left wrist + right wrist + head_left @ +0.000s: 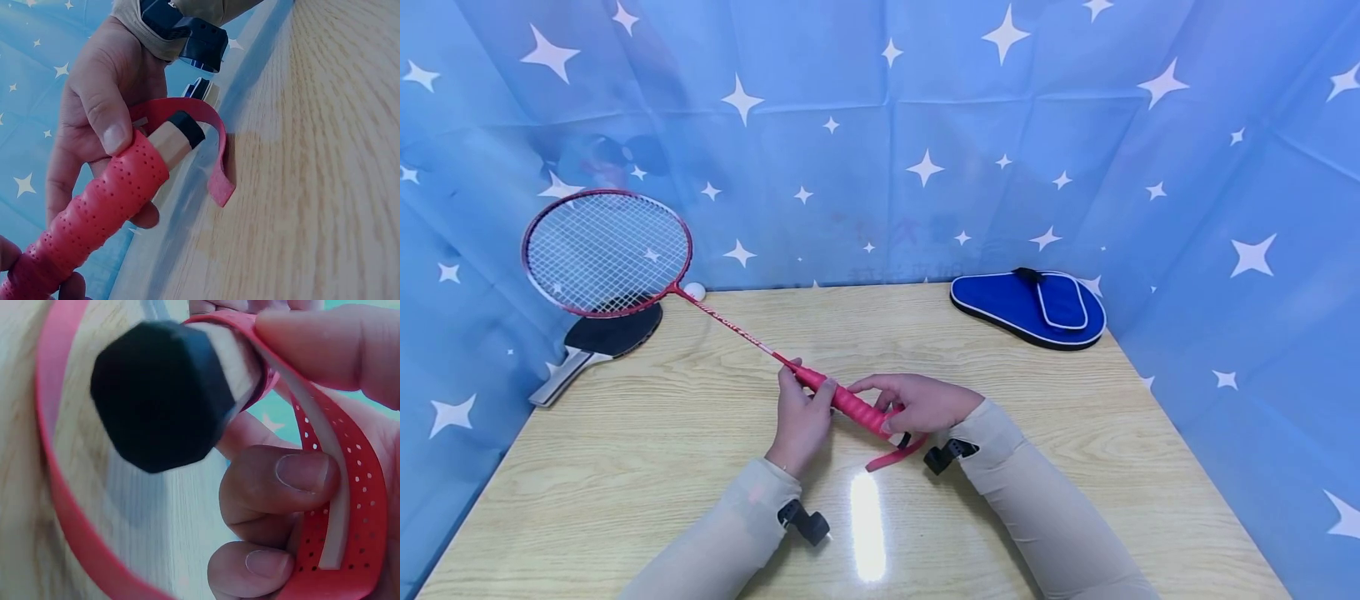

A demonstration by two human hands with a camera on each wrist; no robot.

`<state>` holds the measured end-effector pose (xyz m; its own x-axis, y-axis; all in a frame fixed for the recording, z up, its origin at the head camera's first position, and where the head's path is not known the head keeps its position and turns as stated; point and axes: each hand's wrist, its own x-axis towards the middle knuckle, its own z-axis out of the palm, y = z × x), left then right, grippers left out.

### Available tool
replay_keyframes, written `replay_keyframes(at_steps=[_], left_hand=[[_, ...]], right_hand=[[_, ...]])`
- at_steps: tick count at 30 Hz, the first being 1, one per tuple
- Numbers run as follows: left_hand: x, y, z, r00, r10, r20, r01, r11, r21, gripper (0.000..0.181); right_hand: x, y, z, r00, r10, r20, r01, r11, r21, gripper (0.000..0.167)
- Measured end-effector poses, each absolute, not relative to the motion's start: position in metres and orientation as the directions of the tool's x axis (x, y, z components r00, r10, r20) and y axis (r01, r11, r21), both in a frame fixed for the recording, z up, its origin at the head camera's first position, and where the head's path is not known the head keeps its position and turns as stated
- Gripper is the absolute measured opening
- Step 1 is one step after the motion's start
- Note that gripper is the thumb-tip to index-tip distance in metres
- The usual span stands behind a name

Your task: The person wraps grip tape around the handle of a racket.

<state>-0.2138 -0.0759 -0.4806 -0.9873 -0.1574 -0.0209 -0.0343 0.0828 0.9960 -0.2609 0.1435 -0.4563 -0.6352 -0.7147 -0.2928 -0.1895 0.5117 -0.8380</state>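
A badminton racket (730, 325) is held tilted above the table, its strung head up at the left. My left hand (805, 417) grips the upper part of the red wrapped handle, near the shaft. Near the butt end, my right hand (925, 402) pinches the red perforated grip tape (359, 487), with thumb and fingers on it. A loose tail of the tape (219, 162) curls away from the handle. Bare pale wood and the black butt cap (156, 397) show past the wrapped part.
A table tennis bat (613, 329) lies at the table's back left, partly behind the racket head. Beside it sits a white ball (695, 291). A blue bat case (1030, 308) lies at the back right. Starry blue cloth (850, 150) hangs around the table.
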Motion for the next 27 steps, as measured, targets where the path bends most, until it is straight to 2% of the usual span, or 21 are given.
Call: replay_keyframes(at_steps=[11, 20, 27], left_hand=[[-0.2136, -0.0764, -0.4802, -0.986, -0.165, 0.009, -0.011, 0.123, 0.992, 0.068], [-0.2152, -0.0752, -0.4795, -0.981, -0.191, -0.023, -0.032, 0.044, 0.999, 0.065], [-0.2148, -0.0766, -0.4797, -0.985, -0.174, -0.009, -0.021, 0.068, 0.997, 0.069]], right_hand=[[-0.2619, 0.1438, -0.4549, -0.640, -0.707, -0.301, -0.190, 0.525, -0.830, 0.073], [-0.2627, 0.1455, -0.4541, -0.634, -0.720, -0.281, -0.216, 0.514, -0.830, 0.069], [-0.2618, 0.1458, -0.4527, -0.643, -0.710, -0.288, -0.197, 0.516, -0.834, 0.071]])
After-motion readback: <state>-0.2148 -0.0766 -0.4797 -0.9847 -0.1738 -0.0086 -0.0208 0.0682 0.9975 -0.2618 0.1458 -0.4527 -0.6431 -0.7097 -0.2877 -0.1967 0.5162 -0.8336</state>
